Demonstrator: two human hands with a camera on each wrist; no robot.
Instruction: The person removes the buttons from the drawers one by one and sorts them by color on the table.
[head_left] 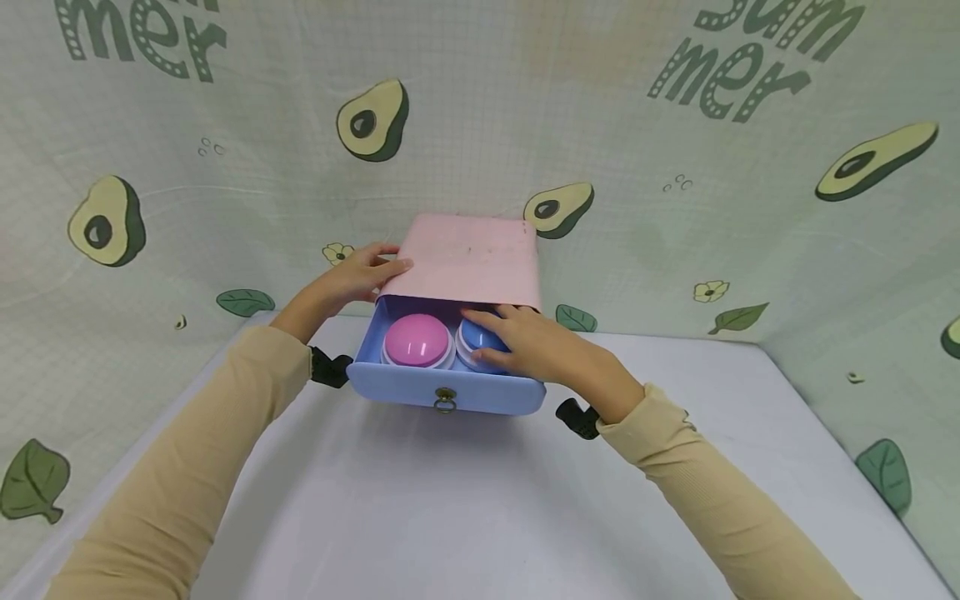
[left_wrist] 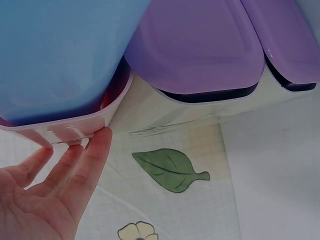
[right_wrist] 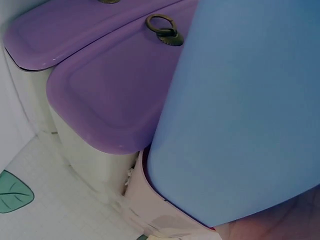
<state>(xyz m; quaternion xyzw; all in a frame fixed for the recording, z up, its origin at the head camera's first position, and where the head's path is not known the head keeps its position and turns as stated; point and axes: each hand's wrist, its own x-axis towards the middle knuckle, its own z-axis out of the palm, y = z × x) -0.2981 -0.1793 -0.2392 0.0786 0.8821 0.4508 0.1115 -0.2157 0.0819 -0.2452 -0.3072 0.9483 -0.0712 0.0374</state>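
A blue drawer [head_left: 397, 385] with a ring pull is slid out of the pink top casing [head_left: 468, 258] of a small chest. Inside it sit a pink dome-topped round button with a white rim [head_left: 417, 340], on the left, and a matching blue button [head_left: 480, 335], on the right. My right hand [head_left: 551, 346] reaches into the drawer and holds the blue button, fingers and thumb spread around its dome and partly covering it. At the casing's upper left side rests my left hand [head_left: 363, 275]; the left wrist view shows its extended fingertips touching the pink wall.
Below the blue drawer, two closed purple drawers [right_wrist: 110, 100] in pale casings show in the wrist views. The chest stands on a white table [head_left: 465, 508], close to a hanging cloth [head_left: 465, 142] printed with avocados and leaves. Dark wrist cameras [head_left: 577, 418] protrude beneath the wrists.
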